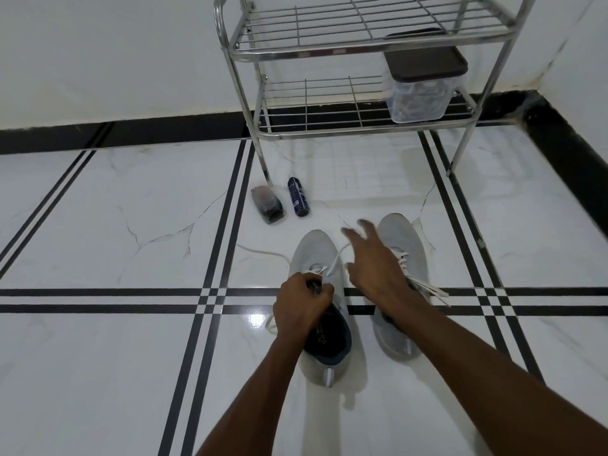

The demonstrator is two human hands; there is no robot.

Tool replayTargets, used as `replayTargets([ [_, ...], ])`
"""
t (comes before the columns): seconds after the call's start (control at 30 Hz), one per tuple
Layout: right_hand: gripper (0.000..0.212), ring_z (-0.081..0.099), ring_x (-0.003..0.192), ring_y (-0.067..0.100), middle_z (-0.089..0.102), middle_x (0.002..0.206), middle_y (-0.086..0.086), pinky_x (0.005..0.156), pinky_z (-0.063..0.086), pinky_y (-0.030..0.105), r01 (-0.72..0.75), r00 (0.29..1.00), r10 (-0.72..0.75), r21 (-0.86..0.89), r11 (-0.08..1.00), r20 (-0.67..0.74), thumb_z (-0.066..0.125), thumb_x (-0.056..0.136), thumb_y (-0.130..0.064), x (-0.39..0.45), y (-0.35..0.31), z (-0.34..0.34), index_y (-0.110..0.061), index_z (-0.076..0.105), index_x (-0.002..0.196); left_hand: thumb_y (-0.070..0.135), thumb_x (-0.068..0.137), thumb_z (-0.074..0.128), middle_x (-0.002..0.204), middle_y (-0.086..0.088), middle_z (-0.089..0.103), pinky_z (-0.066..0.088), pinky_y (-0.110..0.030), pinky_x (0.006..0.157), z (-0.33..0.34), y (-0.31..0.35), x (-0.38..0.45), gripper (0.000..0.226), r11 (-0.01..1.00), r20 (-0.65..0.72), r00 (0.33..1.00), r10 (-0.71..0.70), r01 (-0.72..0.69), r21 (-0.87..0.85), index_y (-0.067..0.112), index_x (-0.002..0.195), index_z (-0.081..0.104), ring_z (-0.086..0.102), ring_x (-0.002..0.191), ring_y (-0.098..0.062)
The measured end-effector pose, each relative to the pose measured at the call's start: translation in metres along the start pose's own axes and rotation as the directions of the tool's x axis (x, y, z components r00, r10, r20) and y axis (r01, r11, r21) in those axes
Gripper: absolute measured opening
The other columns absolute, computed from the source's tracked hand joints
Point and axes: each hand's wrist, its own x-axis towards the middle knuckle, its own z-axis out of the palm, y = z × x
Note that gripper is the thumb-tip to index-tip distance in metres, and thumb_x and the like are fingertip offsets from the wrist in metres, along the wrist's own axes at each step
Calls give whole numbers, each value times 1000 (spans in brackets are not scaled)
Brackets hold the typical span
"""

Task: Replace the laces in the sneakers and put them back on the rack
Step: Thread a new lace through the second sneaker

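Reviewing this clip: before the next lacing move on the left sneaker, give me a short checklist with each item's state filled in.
1. Left hand grips the left sneaker at the eyelets: ok.
2. Right hand holds the lace: not ok, fingers spread, nothing pinched.
3. Lace end free to pull: ok, it trails over the floor.
4. Right sneaker fully laced: cannot tell, the arm hides part.
5. Rack has space: ok, only a lidded container on the lower shelf.

open floor left of the sneakers (324,311); spray can (298,201) and small case (268,205) lie before the rack (362,128).
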Motion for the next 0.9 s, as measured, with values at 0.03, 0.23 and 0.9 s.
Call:
replayTargets([
  [0.03, 57, 65, 107, 28, 26, 158, 1, 86, 57, 42, 45, 996, -44, -9, 999, 75, 68, 85, -4, 0, -4, 7, -20, 54, 139, 41, 83, 67, 94, 9, 73, 47, -28, 74, 0, 0, 1, 21, 1000, 0, 1000, 0, 0, 1, 29, 98, 77, 66, 88, -14],
  [0.23, 14, 62, 94, 26, 56, 109, 8, 79, 53, 36, 88, 977, -66, -101, 991, 202, 62, 93, -16, 5, -6, 31, -11, 73, 100, 41, 86, 67, 102, 10, 74, 47, -26, 76, 3, -6, 1, 24, 999, -6, 999, 33, -33, 9, 28, 104, 77, 66, 93, -12],
  [0.9, 12, 52, 88, 29, 45, 93, 7, 69, 33, 32, -61, 966, 49, 42, 997, 253, 55, 89, -16, -8, -7, 31, -13, 45, 82, 16, 92, 65, 92, 5, 66, 50, -30, 77, 5, -43, 22, 9, 978, -129, 991, 20, -47, -205, 20, 84, 65, 62, 85, -12],
])
